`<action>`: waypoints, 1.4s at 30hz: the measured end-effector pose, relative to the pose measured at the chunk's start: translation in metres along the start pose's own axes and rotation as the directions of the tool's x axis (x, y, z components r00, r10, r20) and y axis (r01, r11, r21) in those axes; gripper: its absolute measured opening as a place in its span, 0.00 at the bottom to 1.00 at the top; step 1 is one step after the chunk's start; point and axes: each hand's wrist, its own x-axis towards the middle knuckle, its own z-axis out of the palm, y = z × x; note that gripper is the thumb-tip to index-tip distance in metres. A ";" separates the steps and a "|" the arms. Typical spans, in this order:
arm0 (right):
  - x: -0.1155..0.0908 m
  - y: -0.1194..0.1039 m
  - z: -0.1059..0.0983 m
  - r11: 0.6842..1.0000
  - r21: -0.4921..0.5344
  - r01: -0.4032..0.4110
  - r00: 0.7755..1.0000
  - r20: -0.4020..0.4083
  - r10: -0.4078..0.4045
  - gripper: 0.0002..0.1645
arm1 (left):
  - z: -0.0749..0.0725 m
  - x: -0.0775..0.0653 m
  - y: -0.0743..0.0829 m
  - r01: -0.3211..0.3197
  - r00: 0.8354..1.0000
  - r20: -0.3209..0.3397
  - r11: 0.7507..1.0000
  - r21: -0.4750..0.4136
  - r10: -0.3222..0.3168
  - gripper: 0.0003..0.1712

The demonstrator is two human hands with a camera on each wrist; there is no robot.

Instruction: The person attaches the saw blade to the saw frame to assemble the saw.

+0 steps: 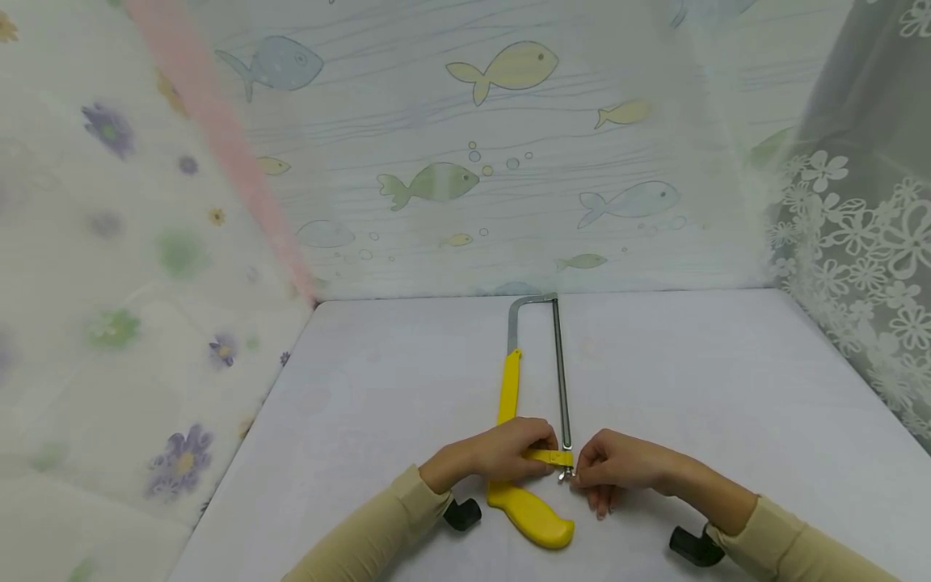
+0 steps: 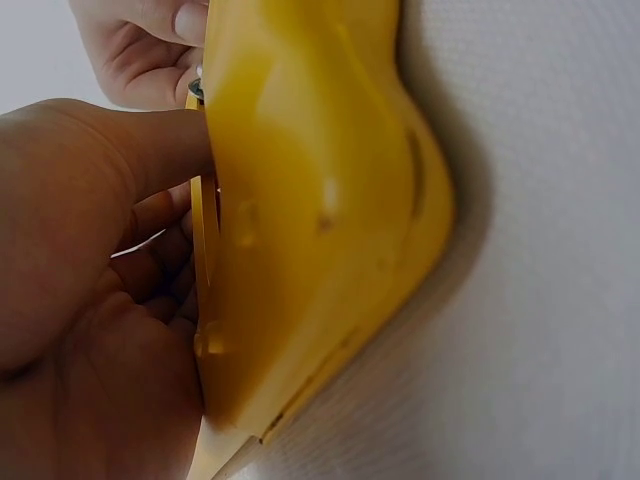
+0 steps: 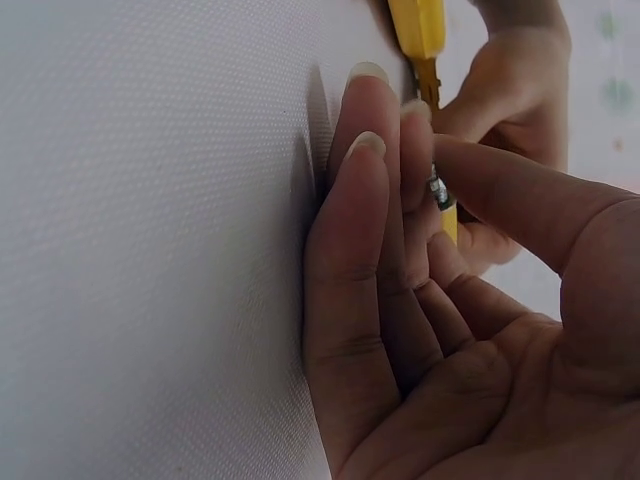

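Observation:
A hacksaw with a yellow handle [image 1: 534, 517] lies on the white table, its grey metal bow [image 1: 513, 323] pointing away from me. Its dark blade [image 1: 561, 372] runs along the right side. My left hand [image 1: 509, 449] grips the yellow frame near the front crosspiece [image 1: 556, 457]; in the left wrist view the left thumb presses on the yellow handle [image 2: 310, 200]. At the near end of the blade sits a small metal wing nut [image 1: 563, 477]. My right hand [image 1: 625, 465] pinches it between thumb and forefinger, partly hiding it in the right wrist view.
A white cloth covers the table [image 1: 727, 380]. Behind it hangs a curtain [image 1: 407, 242] printed with fish, with a flowered sheet [image 1: 131, 364] on the left and a lace curtain [image 1: 873, 267] on the right. Black wrist devices [image 1: 694, 546] sit below the sleeves.

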 end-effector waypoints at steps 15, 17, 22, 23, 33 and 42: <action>0.001 -0.001 0.001 1.000 0.001 -0.002 1.000 0.014 0.002 0.14 | 0.000 0.000 -0.001 -0.002 1.000 0.004 1.000 0.002 0.002 0.07; 0.002 0.000 0.001 1.000 0.000 -0.005 1.000 0.012 0.005 0.14 | 0.000 0.000 -0.001 0.002 1.000 0.005 1.000 0.002 -0.002 0.07; 0.002 0.000 0.002 1.000 0.000 -0.011 1.000 0.009 0.011 0.14 | 0.001 0.000 -0.001 0.000 1.000 0.004 1.000 -0.003 0.000 0.08; 0.002 0.000 0.002 1.000 -0.001 -0.011 1.000 0.010 0.011 0.15 | 0.001 0.000 -0.001 -0.003 1.000 0.004 1.000 -0.002 0.003 0.07; 0.002 -0.003 0.003 1.000 -0.023 -0.009 1.000 0.011 0.009 0.16 | -0.001 0.000 0.000 -0.003 1.000 0.006 1.000 0.009 0.003 0.08; 0.004 -0.004 0.007 0.999 -0.046 -0.028 1.000 -0.008 0.027 0.23 | -0.002 0.000 0.000 0.002 1.000 0.020 1.000 0.007 -0.003 0.08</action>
